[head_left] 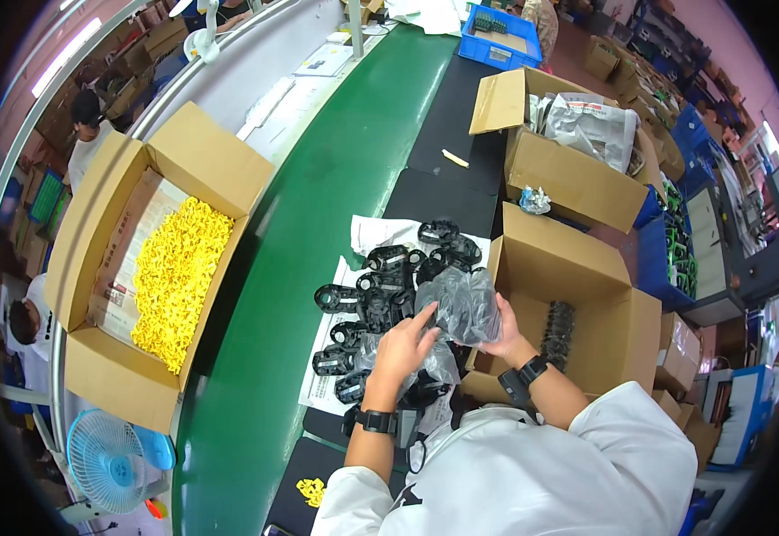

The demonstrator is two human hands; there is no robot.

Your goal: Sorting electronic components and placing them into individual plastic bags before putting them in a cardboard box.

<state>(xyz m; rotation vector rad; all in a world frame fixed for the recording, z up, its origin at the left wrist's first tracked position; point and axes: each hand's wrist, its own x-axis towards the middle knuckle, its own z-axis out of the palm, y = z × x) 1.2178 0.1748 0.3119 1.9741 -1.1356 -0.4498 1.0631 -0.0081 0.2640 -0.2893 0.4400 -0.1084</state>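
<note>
We count one table (318,205), smooth and glossy green, with black matting (447,134) along its right side. Three open cardboard cartons stand about it: the left carton (215,156), the near right carton (568,255) and the far right carton (577,183), all brown, flat-walled and flapped. We note one blue crate (488,54), rectangular, at the far end, and one fan (108,460) with a round blue grille at lower left.

White paper (378,232), thin and flat, lies under the work. Above it we find one bundle (461,304), greyish, wrapped in wrinkled, shiny plastic film, between two hands. The right hand (505,330) is clamped on its right edge; the left hand (403,353) sets thumb and forefinger, spread, against its left side, and we cannot tell whether they pinch.

Black parts (336,297), rigid-looking with ringed ends, cover the paper; we estimate a dozen or more, overlap preventing an exact count. We count two dark wristbands (378,422), one per wrist, and one pale narrow strip (454,158) on the matting. Yellow pieces (184,277), small, irregular and too many to count, heap in the left carton; one small yellow cluster (311,490) lies near the left sleeve.
</note>
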